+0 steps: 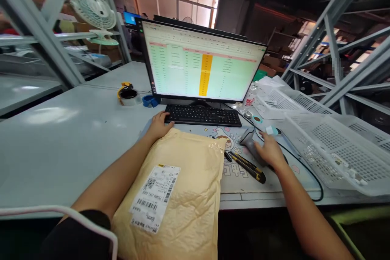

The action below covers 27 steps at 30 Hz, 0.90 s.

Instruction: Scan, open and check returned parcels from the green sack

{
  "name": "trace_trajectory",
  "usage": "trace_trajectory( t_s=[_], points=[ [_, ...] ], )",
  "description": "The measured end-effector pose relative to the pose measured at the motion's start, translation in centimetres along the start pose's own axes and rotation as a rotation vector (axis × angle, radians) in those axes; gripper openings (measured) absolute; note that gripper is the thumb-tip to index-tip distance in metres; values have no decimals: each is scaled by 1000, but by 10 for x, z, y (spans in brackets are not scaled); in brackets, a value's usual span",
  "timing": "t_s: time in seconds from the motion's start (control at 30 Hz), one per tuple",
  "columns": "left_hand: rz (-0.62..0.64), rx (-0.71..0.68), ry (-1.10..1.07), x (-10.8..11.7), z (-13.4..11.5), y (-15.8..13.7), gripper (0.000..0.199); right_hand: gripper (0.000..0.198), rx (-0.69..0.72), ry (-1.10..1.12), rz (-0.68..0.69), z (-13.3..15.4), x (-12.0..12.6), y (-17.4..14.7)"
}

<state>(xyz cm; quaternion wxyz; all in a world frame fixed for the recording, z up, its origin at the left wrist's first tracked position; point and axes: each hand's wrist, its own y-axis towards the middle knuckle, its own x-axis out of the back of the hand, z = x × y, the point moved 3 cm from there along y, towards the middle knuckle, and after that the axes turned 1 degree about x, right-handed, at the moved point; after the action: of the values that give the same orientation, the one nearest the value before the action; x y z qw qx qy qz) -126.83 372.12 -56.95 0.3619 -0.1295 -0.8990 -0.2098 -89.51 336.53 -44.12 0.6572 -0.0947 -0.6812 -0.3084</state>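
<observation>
My left hand (pixel 160 125) rests at the left end of a black keyboard (pixel 202 115), thumb apart and fingertips on the keys. A padded yellow mailer (pixel 191 187) with a white shipping label (pixel 156 198) lies in front of me, its left side against my left forearm. My right hand (pixel 271 150) is wrapped round a grey handheld barcode scanner (pixel 252 145) on the desk mat; the palm hides part of its handle. Just left of the scanner lies a yellow and black utility knife (pixel 248 167), beside a dark pen (pixel 227 156).
Behind the keyboard stands a monitor (pixel 183 69) showing a spreadsheet. Tape rolls (pixel 129 94) sit to its left. White perforated baskets (pixel 338 146) line the right side. A black cable (pixel 304 170) loops across the mat. Metal frames flank the desk, and a fan (pixel 93 8) is at left.
</observation>
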Motion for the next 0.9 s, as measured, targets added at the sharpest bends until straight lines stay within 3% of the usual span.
trace_trajectory(
  t_s=[0.1,0.17,0.2,0.23,0.33,0.4,0.47,0.57,0.73,0.8,0.9],
  points=[
    [-1,17,-13,36,-32,4,60,80,-67,-48,163,-17,-16,-18],
    [-10,-70,-15,72,-63,-4,50,81,-43,-86,227,-11,-25,-23],
    [30,-177,-25,89,-81,-16,48,81,-27,-110,236,-5,-28,-24],
    [76,-287,-39,103,-98,-36,50,80,-18,-132,233,1,-30,-25],
    [207,-375,-65,124,-141,-128,58,77,-55,-170,200,14,-29,-20],
    [317,-451,-80,115,-166,-206,61,71,-85,-182,209,16,-23,-12],
    [492,-721,3,90,-189,-281,68,59,-97,-154,254,18,-6,-4],
    [478,-768,140,51,-199,-344,86,45,-60,31,391,29,44,-3],
    [519,-722,193,13,-198,-360,100,57,272,319,719,77,145,-48],
    [509,-712,190,8,-199,-358,105,54,465,349,817,103,170,-73],
    [515,-701,185,4,-200,-358,109,42,740,363,830,139,187,-107]
  ],
)
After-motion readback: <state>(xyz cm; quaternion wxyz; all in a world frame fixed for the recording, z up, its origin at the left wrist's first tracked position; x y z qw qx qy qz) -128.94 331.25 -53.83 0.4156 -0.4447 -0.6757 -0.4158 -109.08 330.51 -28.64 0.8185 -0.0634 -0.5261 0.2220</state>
